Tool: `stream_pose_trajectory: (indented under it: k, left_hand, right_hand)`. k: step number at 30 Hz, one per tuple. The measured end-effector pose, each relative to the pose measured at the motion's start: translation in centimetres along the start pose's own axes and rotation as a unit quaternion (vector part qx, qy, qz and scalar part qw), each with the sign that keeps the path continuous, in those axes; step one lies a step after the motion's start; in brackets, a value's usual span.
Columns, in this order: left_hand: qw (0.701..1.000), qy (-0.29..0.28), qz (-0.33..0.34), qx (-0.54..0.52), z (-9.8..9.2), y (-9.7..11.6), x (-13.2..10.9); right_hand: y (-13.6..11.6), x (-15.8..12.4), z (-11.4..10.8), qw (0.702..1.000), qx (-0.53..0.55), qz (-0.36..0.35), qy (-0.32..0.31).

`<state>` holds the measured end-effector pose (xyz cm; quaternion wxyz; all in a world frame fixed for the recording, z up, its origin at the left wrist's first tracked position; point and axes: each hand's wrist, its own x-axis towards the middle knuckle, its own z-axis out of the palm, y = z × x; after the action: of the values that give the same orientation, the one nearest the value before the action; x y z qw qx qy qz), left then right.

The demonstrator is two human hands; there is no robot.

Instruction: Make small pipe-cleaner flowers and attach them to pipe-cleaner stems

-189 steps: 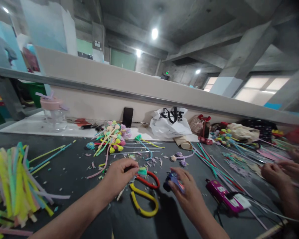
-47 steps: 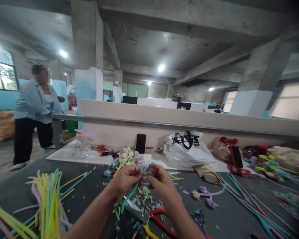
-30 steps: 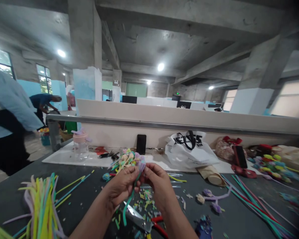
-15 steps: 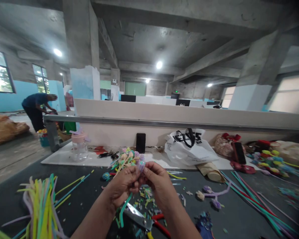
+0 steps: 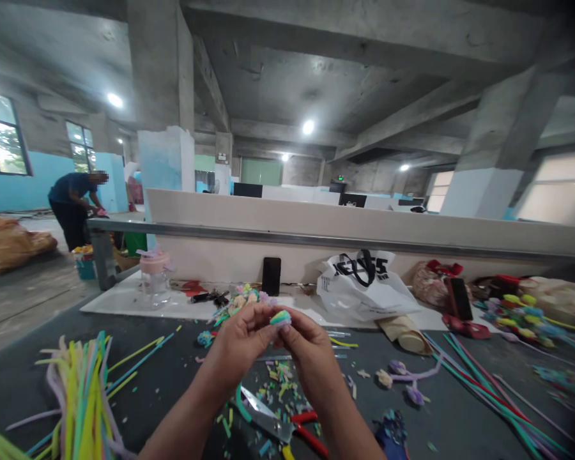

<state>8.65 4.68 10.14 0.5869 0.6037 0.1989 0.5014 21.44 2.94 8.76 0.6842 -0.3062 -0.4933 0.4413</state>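
Left hand and right hand: both nearly closed, fingertips pinching a fuzzy bud between them, above the bench. Risk: slackened pinch, folds spring apart; teal stem below could snag on the scissors. Bud: small, rounded, mint-green, yellow on top, lilac edge.

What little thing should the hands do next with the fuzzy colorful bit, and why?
I'd gently turn the fuzzy bit to check underneath. The left hand and right hand both pinch it, so turning it should be steady. A teal stem shows below the left hand, but the hands hide whether it joins on. The scissors lie unheld, so they can probably wait.
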Motion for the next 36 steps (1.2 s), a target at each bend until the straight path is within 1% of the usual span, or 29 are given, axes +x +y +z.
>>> stream_pose_trajectory:
  k: [3, 5, 7, 9, 14, 18, 20, 22, 23, 25, 27, 29, 30, 33, 36]
  left_hand:
    - [0.996, 0.04, 0.052, 0.052, 0.4, 0.0, -0.4]
    - [0.988, 0.076, 0.082, 0.107, 0.5, 0.0, -0.6]
    - [0.977, 0.098, 0.112, 0.15, 0.5, 0.1, -0.9]
    - [0.969, 0.107, 0.132, 0.178, 0.5, 0.2, -1.0]
    - [0.956, 0.127, 0.181, 0.193, 0.4, 0.1, -1.2]
    - [0.942, 0.117, 0.194, 0.249, 0.5, -0.1, -1.3]
    - [0.939, 0.12, 0.194, 0.256, 0.5, -0.1, -1.3]
    - [0.95, 0.127, 0.167, 0.232, 0.6, 0.1, -1.1]
    - [0.961, 0.128, 0.138, 0.204, 0.6, 0.1, -1.0]
    - [0.985, 0.12, 0.059, 0.112, 0.8, 0.3, -0.7]
    - [0.996, 0.092, -0.018, -0.004, 1.1, 0.3, -0.6]
    - [0.991, 0.063, -0.066, -0.094, 1.3, 0.3, -0.5]
    - [0.988, 0.051, -0.077, -0.125, 1.4, 0.3, -0.5]
    - [0.979, 0.031, -0.09, -0.183, 1.4, 0.1, -0.6]
    - [0.968, 0.018, -0.117, -0.22, 1.1, -0.1, -0.5]
  right_hand:
    - [0.2, -0.1, 0.0, 1.0, -0.001, -0.014, 0.004]
    - [0.1, -0.2, 0.1, 1.0, 0.004, -0.015, 0.006]
    - [0.0, -0.2, 0.2, 1.0, 0.014, -0.008, 0.008]
    - [-0.2, -0.3, 0.3, 1.0, 0.02, 0.004, 0.007]
    - [-0.4, -0.3, 0.2, 1.0, -0.005, 0.007, -0.015]
    - [-0.3, -0.4, 0.1, 1.0, 0.001, 0.006, -0.009]
    - [-0.3, -0.5, 0.1, 1.0, -0.003, 0.001, -0.01]
    - [-0.3, -0.5, 0.1, 1.0, -0.019, -0.003, -0.018]
    - [-0.4, -0.5, 0.0, 0.999, -0.031, -0.005, -0.022]
    - [-0.6, -0.5, 0.1, 0.998, -0.059, -0.024, -0.025]
    - [-0.9, -0.6, 0.3, 0.994, -0.091, -0.051, -0.029]
    - [-1.3, -0.7, 0.5, 0.99, -0.118, -0.068, -0.039]
    - [-1.4, -0.8, 0.5, 0.988, -0.128, -0.071, -0.046]
    - [-1.7, -0.9, 0.6, 0.983, -0.153, -0.082, -0.063]
    - [-1.7, -0.8, 0.4, 0.974, -0.194, -0.096, -0.066]
